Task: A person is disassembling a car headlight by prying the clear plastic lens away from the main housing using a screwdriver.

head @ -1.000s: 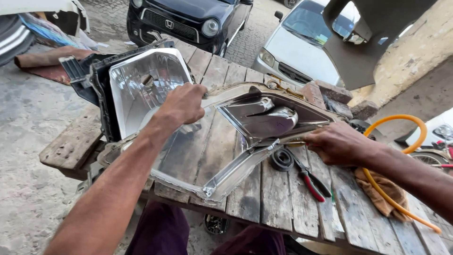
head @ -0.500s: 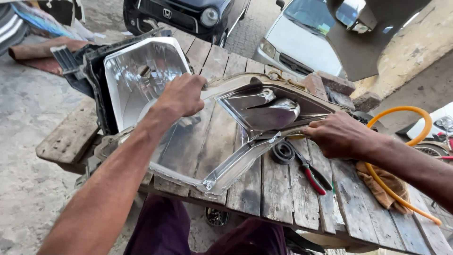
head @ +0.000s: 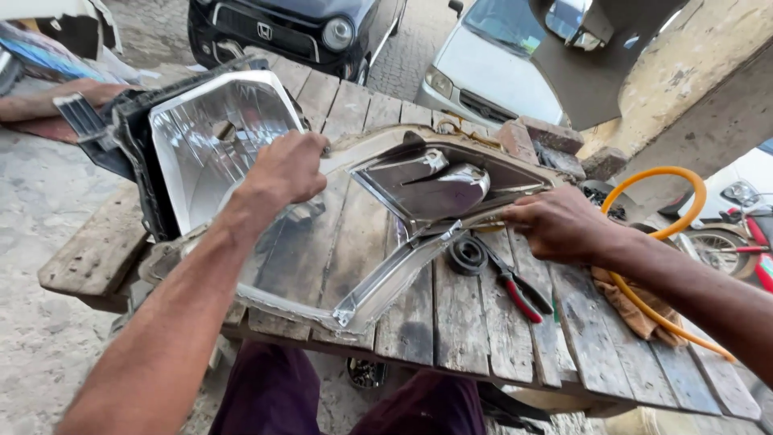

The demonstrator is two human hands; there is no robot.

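Note:
A clear plastic headlight lens (head: pixel 322 266) with a chrome inner bezel (head: pixel 439 187) lies on a worn wooden plank table (head: pixel 483 338). My left hand (head: pixel 283 169) grips the lens's far left rim, fingers curled over the edge. My right hand (head: pixel 555 224) is closed on the lens's right edge, next to the bezel. Behind my left hand stands a headlight housing (head: pixel 205 141) with a shiny reflector in a black casing, upright and tilted.
Red-handled pliers (head: pixel 515 286) and a black rubber ring (head: pixel 467 256) lie beside my right hand. An orange hose (head: pixel 644 310) and a brown rag (head: pixel 636 310) sit at the right. Bricks (head: pixel 551 137) rest at the table's back. Parked cars (head: pixel 499 72) stand beyond.
Both hands keep their hold on the lens. The view has shifted slightly; the lens and housing sit about as before.

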